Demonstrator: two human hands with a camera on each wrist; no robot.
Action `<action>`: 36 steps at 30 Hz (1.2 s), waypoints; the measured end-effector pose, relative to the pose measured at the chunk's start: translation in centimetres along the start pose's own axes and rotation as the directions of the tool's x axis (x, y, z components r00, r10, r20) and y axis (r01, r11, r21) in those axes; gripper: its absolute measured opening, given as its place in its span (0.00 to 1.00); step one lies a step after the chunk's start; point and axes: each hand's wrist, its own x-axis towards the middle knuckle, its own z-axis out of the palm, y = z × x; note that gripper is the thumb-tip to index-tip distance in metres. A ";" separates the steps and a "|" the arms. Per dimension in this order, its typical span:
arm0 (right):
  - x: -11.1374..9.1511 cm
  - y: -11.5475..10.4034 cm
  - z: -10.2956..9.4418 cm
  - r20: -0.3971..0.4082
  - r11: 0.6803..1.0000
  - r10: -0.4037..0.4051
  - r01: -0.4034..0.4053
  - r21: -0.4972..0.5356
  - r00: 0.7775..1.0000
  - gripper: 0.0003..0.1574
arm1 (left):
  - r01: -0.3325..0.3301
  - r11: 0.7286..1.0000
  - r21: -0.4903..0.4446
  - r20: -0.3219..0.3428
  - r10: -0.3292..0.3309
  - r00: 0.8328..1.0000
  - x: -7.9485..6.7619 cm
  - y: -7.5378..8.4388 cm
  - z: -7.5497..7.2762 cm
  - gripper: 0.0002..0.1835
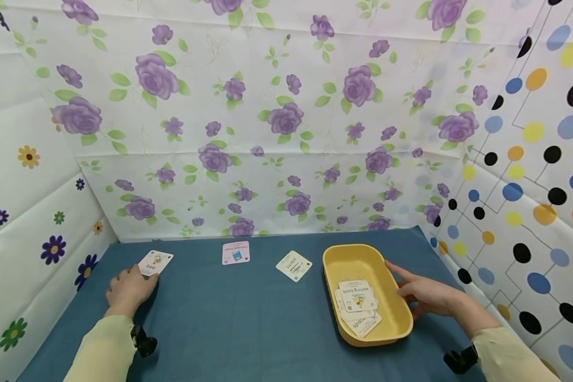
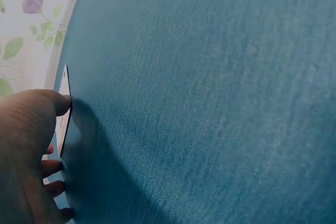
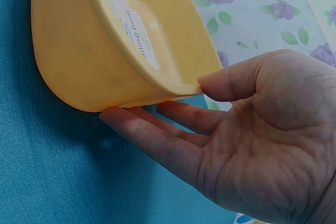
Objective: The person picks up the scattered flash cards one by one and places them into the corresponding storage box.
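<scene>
A flowered sheet (image 1: 267,132) hangs beyond the yellow tub, and a blue cloth (image 1: 219,323) spreads around the tub. The yellow tub (image 1: 390,310) itself is upright, mouth up; whether its base is raised at all I cannot tell. The right hand (image 1: 427,293) grips the tub's right side, its thumb on the rim and its fingers against the outside. The left hand (image 1: 130,289), well apart to the tub's left, pinches the edge of a white card (image 1: 155,262) between thumb and fingers; I cannot tell whether that card is fully off the cloth. Inside the tub a loose, overlapping pile of cards (image 1: 342,310) lies in the near half, mostly toward the left wall. Its top card, "sailing boat" (image 1: 358,298), faces up, and a lower one is partly covered. Just left of the tub lies the tilted "yacht" card (image 1: 294,266); further left of it, between that card and the left hand, lies a pink card (image 1: 241,253) with a blue book picture.
</scene>
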 end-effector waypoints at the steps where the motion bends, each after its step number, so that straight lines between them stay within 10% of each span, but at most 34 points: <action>1: 0.0 0.0 0.0 -0.001 1.000 0.000 0.000 -0.001 1.000 0.56 | 0.001 1.000 0.004 -0.006 -0.001 1.000 0.0 0.1 0.0 0.47; 36: 0.1 0.2 -0.3 0.004 1.000 0.000 0.000 0.011 1.000 0.56 | 0.058 0.998 0.030 -0.027 -0.057 0.998 1.4 -0.2 0.5 0.52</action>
